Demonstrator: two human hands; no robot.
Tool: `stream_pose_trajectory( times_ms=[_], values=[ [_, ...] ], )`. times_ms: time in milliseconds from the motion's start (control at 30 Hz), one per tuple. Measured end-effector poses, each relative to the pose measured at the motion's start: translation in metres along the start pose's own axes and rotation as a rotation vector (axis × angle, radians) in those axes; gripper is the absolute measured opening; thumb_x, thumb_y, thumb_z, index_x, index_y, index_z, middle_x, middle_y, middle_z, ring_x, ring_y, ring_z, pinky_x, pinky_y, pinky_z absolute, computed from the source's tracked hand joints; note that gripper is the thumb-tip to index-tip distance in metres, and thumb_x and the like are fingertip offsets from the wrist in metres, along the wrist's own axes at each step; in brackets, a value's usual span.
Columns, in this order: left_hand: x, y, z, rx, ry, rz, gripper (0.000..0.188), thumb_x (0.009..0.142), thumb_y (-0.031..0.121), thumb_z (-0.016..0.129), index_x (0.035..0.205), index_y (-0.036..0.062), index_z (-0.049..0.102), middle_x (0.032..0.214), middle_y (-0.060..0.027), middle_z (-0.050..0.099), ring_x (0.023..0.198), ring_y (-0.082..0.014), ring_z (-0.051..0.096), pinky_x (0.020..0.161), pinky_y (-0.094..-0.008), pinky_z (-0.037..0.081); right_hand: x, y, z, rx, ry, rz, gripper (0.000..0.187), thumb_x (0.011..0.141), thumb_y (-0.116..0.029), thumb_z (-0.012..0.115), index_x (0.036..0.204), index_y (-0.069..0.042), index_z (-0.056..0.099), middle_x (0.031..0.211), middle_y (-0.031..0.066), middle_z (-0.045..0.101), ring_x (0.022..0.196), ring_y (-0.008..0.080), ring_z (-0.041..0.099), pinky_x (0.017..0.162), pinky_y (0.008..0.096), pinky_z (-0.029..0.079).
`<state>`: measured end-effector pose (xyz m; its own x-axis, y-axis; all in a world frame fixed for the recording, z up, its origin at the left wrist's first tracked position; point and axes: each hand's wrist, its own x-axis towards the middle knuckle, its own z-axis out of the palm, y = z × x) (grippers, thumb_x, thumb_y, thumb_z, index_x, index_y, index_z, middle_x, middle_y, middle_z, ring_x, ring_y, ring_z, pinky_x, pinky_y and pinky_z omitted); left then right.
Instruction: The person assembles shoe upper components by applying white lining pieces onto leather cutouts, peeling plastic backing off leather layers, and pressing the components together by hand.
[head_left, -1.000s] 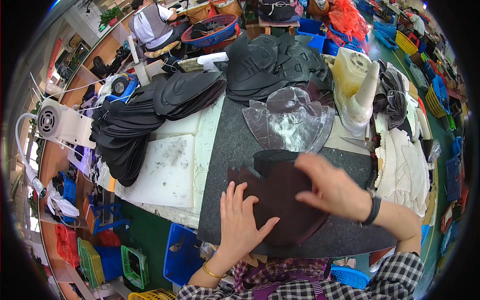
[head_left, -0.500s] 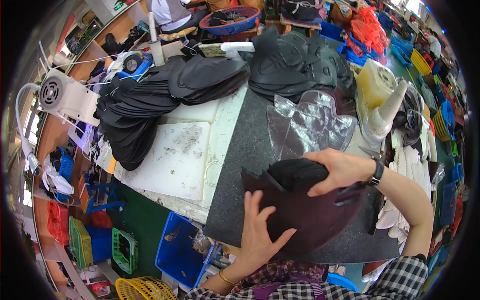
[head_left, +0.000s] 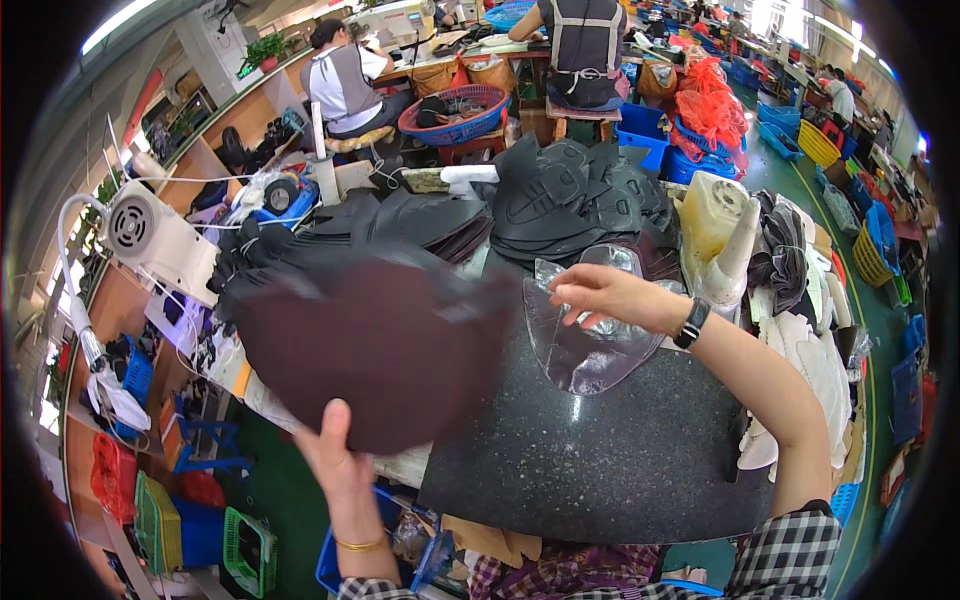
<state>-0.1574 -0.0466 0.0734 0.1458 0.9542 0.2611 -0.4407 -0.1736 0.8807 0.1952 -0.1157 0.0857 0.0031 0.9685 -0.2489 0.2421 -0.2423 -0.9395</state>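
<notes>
My left hand [head_left: 342,455] grips a stack of dark cut sheet pieces [head_left: 375,355], maroon on the side toward me and black at the edges. Its thumb lies on the front, the other fingers are hidden, and the stack is blurred by motion. It hangs over the left part of the bench. My right hand [head_left: 615,298], a dark band on its wrist, is raised with nothing in it, its fingers partly bent and apart. Beneath that hand lies a shiny piece of clear plastic film [head_left: 580,360] on the dark speckled stone slab [head_left: 600,460].
Piles of black cut pieces [head_left: 570,195] lie at the back, more [head_left: 420,218] to their left. At right stand a yellowish plastic container [head_left: 710,215] and white cut pieces [head_left: 800,360]. A beige machine [head_left: 150,240] is at far left. Two people [head_left: 345,90] sit beyond.
My left hand has swung the stack leftward, off the stone slab's middle. My right hand has let go of it and moved up over the film. The view has tilted up.
</notes>
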Motion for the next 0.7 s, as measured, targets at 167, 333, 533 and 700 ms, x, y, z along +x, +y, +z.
stream_pose_trajectory(
  times_ms=[167, 333, 533, 700],
  values=[
    [0.046, -0.015, -0.045, 1.673, -0.313, 0.771, 0.057, 0.065, -0.012, 0.063, 0.12, -0.0006, 0.058, 0.12, -0.0187, 0.062, 0.107, -0.0346, 0.062, 0.091, -0.0397, 0.051, 0.015, 0.023, -0.027, 0.002, -0.017, 0.087, 0.033, 0.097, -0.03, 0.056, 0.115, -0.002, 0.056, 0.101, 0.0031, 0.064, 0.083, 0.0097, 0.063, 0.076, 0.0234, 0.051],
    [0.04, 0.007, -0.04, 1.742, -0.672, 0.254, 0.06, 0.07, 0.024, 0.077, 0.122, 0.0022, 0.057, 0.125, -0.0174, 0.057, 0.117, -0.0364, 0.054, 0.095, -0.0424, 0.047, 0.019, 0.032, -0.038, -0.147, 0.038, 0.022, 0.024, 0.093, -0.023, 0.059, 0.106, -0.002, 0.062, 0.094, 0.0038, 0.066, 0.079, 0.0108, 0.064, 0.07, 0.0236, 0.05],
    [0.125, -0.091, 0.121, 1.254, -0.894, 0.63, 0.018, 0.085, 0.008, 0.059, 0.1, 0.0014, 0.067, 0.098, -0.0171, 0.068, 0.092, -0.0325, 0.065, 0.081, -0.0382, 0.052, 0.071, 0.052, -0.031, -1.313, 0.537, -0.601, 0.024, 0.08, -0.011, 0.059, 0.102, -0.006, 0.066, 0.095, 0.0057, 0.059, 0.094, 0.0236, 0.058, 0.076, 0.0367, 0.045],
    [0.177, -0.225, 0.172, 1.304, -0.88, 0.663, 0.03, 0.085, 0.018, 0.063, 0.109, 0.001, 0.061, 0.091, -0.0137, 0.066, 0.082, -0.0329, 0.066, 0.073, -0.0412, 0.054, 0.098, 0.073, -0.008, -1.574, 0.678, -0.51, 0.029, 0.085, -0.02, 0.052, 0.109, -0.007, 0.063, 0.097, 0.0038, 0.053, 0.098, 0.0189, 0.05, 0.077, 0.0349, 0.04]
  ],
)
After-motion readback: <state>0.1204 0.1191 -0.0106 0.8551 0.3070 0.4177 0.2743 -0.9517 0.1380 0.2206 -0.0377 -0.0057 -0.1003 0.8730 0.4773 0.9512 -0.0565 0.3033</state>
